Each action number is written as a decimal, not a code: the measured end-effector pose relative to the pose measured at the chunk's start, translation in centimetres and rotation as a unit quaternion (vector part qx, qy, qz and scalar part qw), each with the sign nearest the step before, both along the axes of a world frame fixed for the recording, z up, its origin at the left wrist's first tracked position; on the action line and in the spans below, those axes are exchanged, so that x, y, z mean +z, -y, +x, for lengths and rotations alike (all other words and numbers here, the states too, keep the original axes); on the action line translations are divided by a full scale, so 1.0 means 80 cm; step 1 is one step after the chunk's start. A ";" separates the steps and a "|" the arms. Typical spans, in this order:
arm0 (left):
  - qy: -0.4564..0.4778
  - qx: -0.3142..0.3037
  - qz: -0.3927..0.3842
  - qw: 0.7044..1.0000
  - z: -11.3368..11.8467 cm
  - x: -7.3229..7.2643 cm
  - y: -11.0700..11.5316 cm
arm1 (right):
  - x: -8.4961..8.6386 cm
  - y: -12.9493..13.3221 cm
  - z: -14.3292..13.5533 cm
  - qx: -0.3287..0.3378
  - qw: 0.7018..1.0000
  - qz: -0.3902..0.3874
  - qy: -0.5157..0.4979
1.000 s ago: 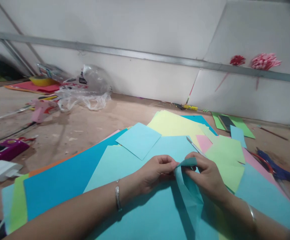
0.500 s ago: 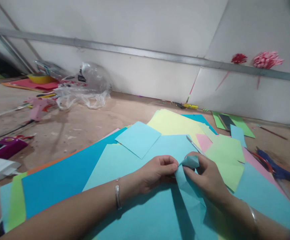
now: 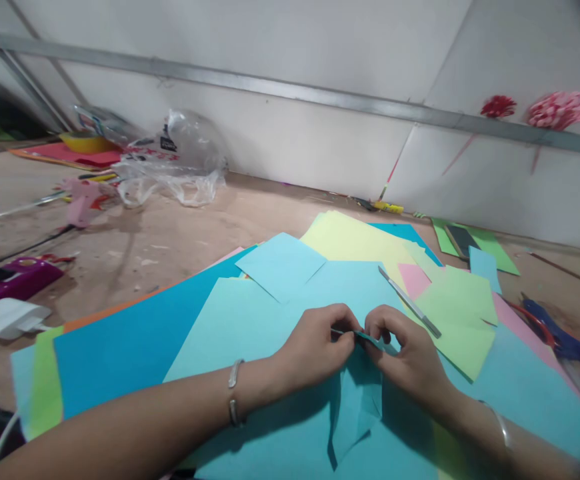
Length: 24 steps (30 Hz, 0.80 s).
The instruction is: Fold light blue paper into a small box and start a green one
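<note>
A creased piece of light blue paper point(image 3: 356, 400) hangs from the fingers of both hands, its lower end pointed and folded. My left hand point(image 3: 317, 343) pinches its top edge between thumb and fingers. Close beside it, my right hand point(image 3: 405, 347) grips the same edge from the other side, fingertips almost meeting the left ones. Beneath them lies a large light blue sheet point(image 3: 220, 333). A silver craft knife point(image 3: 410, 301) rests just beyond my right hand, partly over a pale green paper piece point(image 3: 463, 313). A loose blue square point(image 3: 283, 265) lies ahead of my left hand.
Darker blue paper point(image 3: 130, 347) and yellow sheets point(image 3: 353, 240) spread around. Blue-handled scissors point(image 3: 565, 337) lie at right. At left are a pink glue gun point(image 3: 84, 202), a purple power strip point(image 3: 20, 280) and a plastic bag point(image 3: 180, 163). Paper flowers point(image 3: 560, 110) hang at the wall rail.
The right hand has turned, and its fingertips now sit on the paper's top edge close to the left's. The paper's curled top is no longer raised, and its lower end swung left.
</note>
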<state>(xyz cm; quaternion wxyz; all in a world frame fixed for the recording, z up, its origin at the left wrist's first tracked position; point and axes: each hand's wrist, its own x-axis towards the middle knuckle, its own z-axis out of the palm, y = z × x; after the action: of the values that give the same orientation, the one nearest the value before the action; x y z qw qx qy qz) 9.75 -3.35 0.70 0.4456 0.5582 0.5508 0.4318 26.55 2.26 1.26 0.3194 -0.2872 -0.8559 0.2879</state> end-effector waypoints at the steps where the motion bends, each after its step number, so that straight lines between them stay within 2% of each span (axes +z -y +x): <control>1: -0.006 0.002 0.008 1.000 0.000 0.000 0.000 | -0.001 0.000 0.000 0.009 1.000 0.005 -0.007; 6: -0.061 0.005 0.066 0.996 -0.001 -0.004 0.005 | 0.000 0.001 0.000 0.020 0.999 0.021 -0.024; 11: -0.072 0.004 0.094 0.993 0.001 -0.006 0.009 | 0.002 0.002 0.002 0.032 0.998 0.034 -0.035; 16: -0.094 0.000 0.077 0.993 -0.002 -0.006 0.009 | -0.001 -0.002 0.003 0.055 0.997 0.055 -0.002; 20: -0.124 0.003 0.059 0.990 -0.005 -0.004 0.007 | 0.005 -0.006 0.004 0.084 0.991 0.084 0.065; 24: -0.161 0.009 0.051 0.986 -0.006 -0.004 0.005 | 0.017 -0.007 0.005 0.103 0.989 0.036 0.096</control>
<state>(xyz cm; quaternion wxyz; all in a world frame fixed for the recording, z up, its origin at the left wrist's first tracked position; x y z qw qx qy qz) 9.25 -3.72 0.35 0.3181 0.6374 0.5975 0.3681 26.97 2.85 2.64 0.2143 -0.2126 -0.9175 0.2588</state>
